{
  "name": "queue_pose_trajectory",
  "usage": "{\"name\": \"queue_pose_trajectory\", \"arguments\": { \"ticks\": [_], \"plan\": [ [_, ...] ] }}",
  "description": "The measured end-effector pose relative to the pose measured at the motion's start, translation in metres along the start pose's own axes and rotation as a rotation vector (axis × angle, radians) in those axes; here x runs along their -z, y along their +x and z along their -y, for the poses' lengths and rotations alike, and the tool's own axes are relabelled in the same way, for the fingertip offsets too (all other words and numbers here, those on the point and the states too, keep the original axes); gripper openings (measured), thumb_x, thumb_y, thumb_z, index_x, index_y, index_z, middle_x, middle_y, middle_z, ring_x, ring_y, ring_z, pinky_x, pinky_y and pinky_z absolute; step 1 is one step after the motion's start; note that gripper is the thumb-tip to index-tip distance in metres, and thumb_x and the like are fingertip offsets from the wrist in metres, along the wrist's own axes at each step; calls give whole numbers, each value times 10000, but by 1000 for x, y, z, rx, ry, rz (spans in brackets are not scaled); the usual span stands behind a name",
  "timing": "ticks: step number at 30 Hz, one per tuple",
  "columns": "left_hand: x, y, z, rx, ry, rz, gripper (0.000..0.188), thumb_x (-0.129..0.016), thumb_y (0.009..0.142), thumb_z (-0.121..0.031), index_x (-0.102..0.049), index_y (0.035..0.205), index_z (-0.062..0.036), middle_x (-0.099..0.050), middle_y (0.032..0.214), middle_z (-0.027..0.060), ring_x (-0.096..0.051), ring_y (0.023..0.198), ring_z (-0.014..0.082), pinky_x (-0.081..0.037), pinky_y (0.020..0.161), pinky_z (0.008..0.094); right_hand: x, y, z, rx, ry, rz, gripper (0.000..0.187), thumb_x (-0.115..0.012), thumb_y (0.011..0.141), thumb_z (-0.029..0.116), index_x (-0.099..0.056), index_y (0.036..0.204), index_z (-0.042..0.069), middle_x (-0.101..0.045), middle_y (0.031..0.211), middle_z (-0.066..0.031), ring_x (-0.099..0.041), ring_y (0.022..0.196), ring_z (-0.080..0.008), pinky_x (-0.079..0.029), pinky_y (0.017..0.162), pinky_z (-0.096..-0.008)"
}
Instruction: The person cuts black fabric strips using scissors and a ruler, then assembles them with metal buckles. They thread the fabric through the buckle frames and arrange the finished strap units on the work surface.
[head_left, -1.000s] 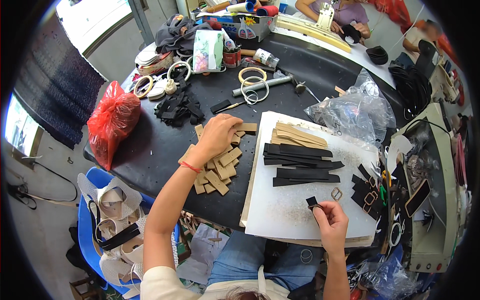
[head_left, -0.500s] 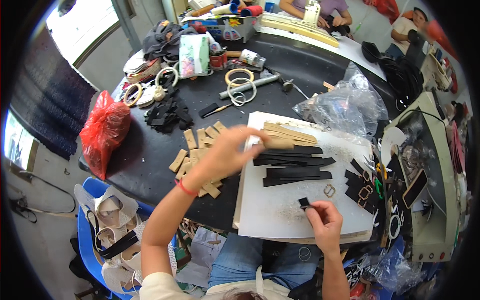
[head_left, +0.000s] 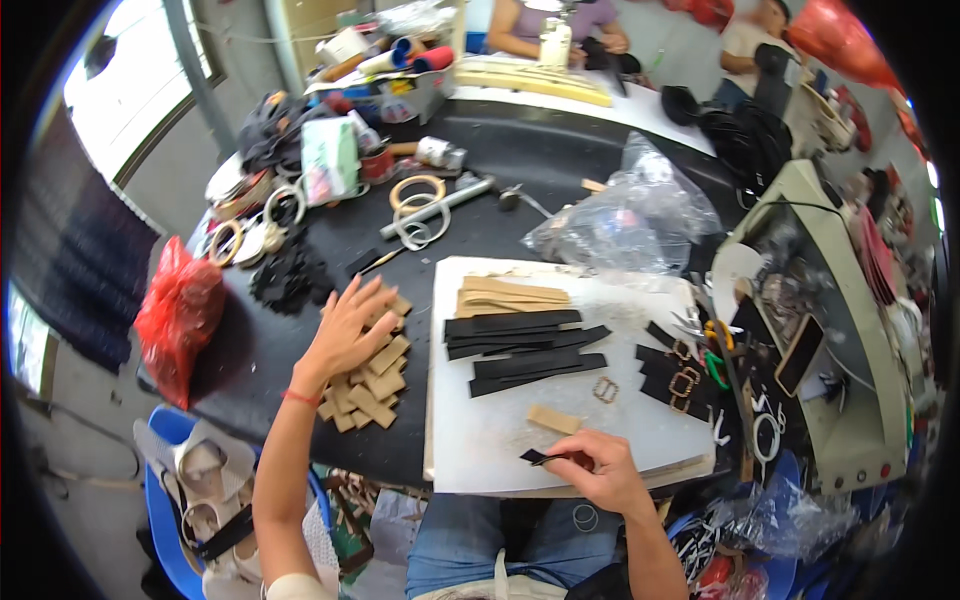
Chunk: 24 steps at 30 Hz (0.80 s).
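My left hand rests over a pile of short tan strips left of the white board, its fingers spread and apart; the palm hides part of the pile. My right hand, near the board's front edge, pinches a small black strip whose end pokes out past the fingertips. Just beyond that hand a single tan piece lies on the white board. Farther back on the board are long black strips and a stack of long tan strips. A metal buckle sits to their right.
Black strips with buckles, scissors and a phone lie at the right. Behind the board is a clear plastic bag; rings lie farther left. A red bag hangs at the table's left edge, above a blue basket.
My left hand has moved left from over the board to the tan pile, and the blurred tan piece at its fingers is gone from them. A tan piece now lies near my right hand.
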<state>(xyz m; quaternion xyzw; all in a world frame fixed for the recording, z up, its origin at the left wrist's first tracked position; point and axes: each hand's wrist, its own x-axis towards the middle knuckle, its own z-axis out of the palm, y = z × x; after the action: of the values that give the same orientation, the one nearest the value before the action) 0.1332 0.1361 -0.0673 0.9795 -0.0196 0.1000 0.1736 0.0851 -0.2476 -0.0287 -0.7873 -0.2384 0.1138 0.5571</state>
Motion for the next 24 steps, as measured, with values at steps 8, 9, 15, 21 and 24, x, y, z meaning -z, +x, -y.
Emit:
{"name": "queue_pose_trajectory", "arguments": {
  "ticks": [8,9,15,21,24],
  "plan": [
    [4,-55,-19,-108,-180,50,392,-606,864,-376,-651,1167,-131,-490,1373,131,-424,1291,305,-227,1104,483,-7,-2,-3,-10,2,-46,145,-739,749,37,-695,888,36,-589,696,-17,-473,550,-74,-364,498,-215],
    [7,-68,-27,-122,-212,75,381,-633,841,-355,-662,1150,-133,-502,1364,124,-432,1283,309,-236,1098,490,-8,-3,-5,-17,17,-63,143,-738,746,32,-693,881,33,-587,693,-18,-471,549,-73,-361,496,-215],
    [28,-176,-69,-139,-471,122,319,-736,745,-331,-726,985,-122,-619,1218,88,-538,1174,297,-332,1047,462,-9,-6,-14,5,-15,-90,140,-729,727,-9,-681,855,23,-578,668,-16,-465,538,-71,-340,485,-217],
    [38,-172,-45,238,-172,-323,359,-720,786,-214,-664,1099,-46,-597,1219,172,-492,1229,345,-347,1053,462,-13,-5,-17,-15,17,-103,135,-720,728,-23,-675,848,20,-574,657,-5,-459,539,-53,-328,484,-213],
    [26,-172,-27,134,-33,-385,291,-718,788,-185,-677,1034,-35,-647,1111,177,-593,1102,329,-430,977,438,-10,-3,-12,-33,20,-122,133,-714,729,-30,-672,847,16,-580,662,1,-461,544,-43,-329,489,-208]
  ]
}}
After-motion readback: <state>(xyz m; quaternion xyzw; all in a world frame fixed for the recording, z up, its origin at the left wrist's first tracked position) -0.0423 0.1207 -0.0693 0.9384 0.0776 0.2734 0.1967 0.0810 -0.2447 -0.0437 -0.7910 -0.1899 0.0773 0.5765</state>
